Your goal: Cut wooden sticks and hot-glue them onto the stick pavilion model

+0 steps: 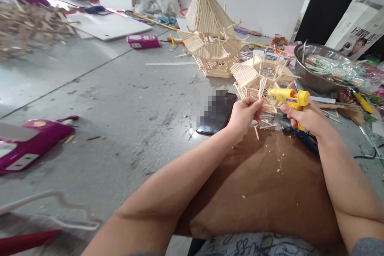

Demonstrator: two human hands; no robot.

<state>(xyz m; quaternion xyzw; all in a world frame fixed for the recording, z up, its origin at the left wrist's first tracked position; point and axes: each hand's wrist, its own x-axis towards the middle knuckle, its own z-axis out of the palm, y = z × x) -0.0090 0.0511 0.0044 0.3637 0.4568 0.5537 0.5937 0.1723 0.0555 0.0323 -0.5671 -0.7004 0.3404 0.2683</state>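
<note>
My left hand [246, 113] pinches a few short wooden sticks [262, 87] that point upward. My right hand [303, 117] is wrapped round the handle of a yellow glue gun [289, 97], whose nozzle points left at the sticks, close beside them. A clear glue stick juts out of the gun's back. Just behind both hands stands a partly built stick structure [246, 75] with upright sticks on top. A taller stick pagoda [213, 54] with a pointed roof rises behind it. Loose sticks [257, 132] lie below my left hand.
A black phone [216, 114] lies left of my left hand. At the right sits a metal bowl [315, 82] of wrapped sticks. Purple power strips [36, 144] lie on the grey surface at left. Brown material [261, 192] with crumbs covers the space between my arms.
</note>
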